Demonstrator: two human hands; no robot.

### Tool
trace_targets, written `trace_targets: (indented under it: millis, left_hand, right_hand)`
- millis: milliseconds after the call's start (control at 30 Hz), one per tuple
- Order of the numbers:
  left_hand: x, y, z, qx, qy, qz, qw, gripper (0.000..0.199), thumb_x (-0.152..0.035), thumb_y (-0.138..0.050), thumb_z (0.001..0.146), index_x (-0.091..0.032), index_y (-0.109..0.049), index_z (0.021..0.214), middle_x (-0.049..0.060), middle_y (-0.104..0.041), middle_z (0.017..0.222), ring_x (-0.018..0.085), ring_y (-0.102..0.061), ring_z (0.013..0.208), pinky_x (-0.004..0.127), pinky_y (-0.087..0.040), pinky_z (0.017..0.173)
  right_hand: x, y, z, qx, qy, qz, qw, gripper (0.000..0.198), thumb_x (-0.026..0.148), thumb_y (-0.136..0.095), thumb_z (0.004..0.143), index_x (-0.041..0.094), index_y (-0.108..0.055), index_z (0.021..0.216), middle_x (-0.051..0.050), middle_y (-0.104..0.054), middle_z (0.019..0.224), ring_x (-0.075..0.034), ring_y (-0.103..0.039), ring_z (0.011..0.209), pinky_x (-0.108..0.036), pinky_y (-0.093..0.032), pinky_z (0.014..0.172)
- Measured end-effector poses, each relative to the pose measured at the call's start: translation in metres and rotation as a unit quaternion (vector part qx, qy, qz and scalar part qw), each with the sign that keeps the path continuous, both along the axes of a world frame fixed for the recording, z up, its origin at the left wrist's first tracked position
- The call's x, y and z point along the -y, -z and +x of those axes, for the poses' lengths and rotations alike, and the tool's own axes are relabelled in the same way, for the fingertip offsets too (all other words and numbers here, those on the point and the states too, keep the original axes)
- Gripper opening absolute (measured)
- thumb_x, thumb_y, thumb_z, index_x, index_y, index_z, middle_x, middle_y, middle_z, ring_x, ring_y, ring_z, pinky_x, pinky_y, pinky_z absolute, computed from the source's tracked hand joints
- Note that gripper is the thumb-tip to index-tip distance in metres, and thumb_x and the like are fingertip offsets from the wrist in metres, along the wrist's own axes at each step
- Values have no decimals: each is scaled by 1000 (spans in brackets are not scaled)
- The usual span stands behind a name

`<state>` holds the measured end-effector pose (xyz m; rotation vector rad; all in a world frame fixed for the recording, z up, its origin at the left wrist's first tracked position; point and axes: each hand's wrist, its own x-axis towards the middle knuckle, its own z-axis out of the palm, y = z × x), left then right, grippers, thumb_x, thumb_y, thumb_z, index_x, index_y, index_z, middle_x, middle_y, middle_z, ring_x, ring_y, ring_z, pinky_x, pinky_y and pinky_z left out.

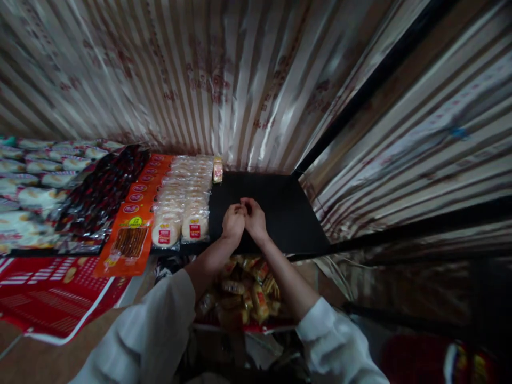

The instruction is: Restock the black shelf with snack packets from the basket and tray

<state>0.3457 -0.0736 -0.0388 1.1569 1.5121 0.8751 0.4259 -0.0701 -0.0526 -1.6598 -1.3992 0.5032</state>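
Over the black shelf (280,213), my left hand (234,223) and my right hand (255,218) meet at the fingertips. The fingers of both are curled and pressed together; anything between them is hidden or too small to name. Left of my left hand stand two rows of round, pale packaged cakes (194,226) in clear wrappers with red labels. A single small yellow and red wrapped snack (217,169) stands at the shelf's back, just right of those rows. Below my forearms is a container of yellow-wrapped snacks (260,303).
Farther left on the shelf are orange snack packets (128,242), dark red glossy packets (102,194) and white packets (40,197). A red basket (52,296) sits below them. Striped plastic sheeting (240,85) hangs behind, and a black frame post (360,96) slants at the right.
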Motion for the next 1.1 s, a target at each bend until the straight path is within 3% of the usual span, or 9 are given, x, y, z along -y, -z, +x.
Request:
trace_targets:
  millis: [233,333,433,567,700,900,1100]
  left_hand:
    - [103,27,-11,-39,114,8,993,26,-17,-43,84,-22,-67,94,2,-68,97,15,-61,93,27,-46,88]
    - [134,43,-31,-122,159,9,980,25,-14,-42,83,-20,-67,84,4,-68,95,16,-60,93,27,-44,90]
    - [154,60,-54,-163,168,3,972,15,-14,-54,75,-20,-67,75,7,-68,91,22,-61,96,32,-42,93]
    - [169,73,-74,-223,169,-3,960,11,-16,-59,72,-24,-68,71,7,-69,85,24,-62,94,34,-41,93]
    - [177,69,-79,-263,158,2,952,23,-11,-50,76,-24,-68,80,6,-69,91,21,-60,97,31,-42,93]
    - [180,57,-79,-328,196,23,924,38,-7,-41,80,-17,-62,111,8,-64,112,19,-56,106,28,-41,95]
    - [171,66,-81,-276,189,91,938,49,-4,-40,79,-19,-55,123,6,-56,127,17,-49,119,29,-36,104]
  right_hand:
    - [123,15,12,31,-8,-50,998,27,29,-41,87,20,-64,95,-7,-67,97,-18,-61,89,-29,-46,82]
    - [161,32,7,79,-82,-129,985,25,29,-41,89,22,-64,96,-5,-67,96,-17,-61,88,-27,-46,81]
    - [184,48,-1,181,-172,-207,946,25,24,-41,90,22,-63,101,-7,-67,100,-19,-60,93,-28,-44,82]
    - [193,61,-12,320,-224,-226,892,25,16,-43,88,17,-63,102,-11,-66,104,-23,-56,102,-31,-39,91]
    - [194,70,-17,380,-199,-245,870,28,12,-42,87,16,-62,105,-13,-64,108,-25,-52,107,-33,-37,92]
    - [190,65,-16,385,-201,-224,872,28,15,-39,89,16,-63,105,-10,-67,103,-21,-54,103,-30,-32,96]
    - [179,40,-4,314,-204,-199,906,30,21,-38,90,17,-66,97,-10,-69,98,-20,-58,98,-30,-33,96]
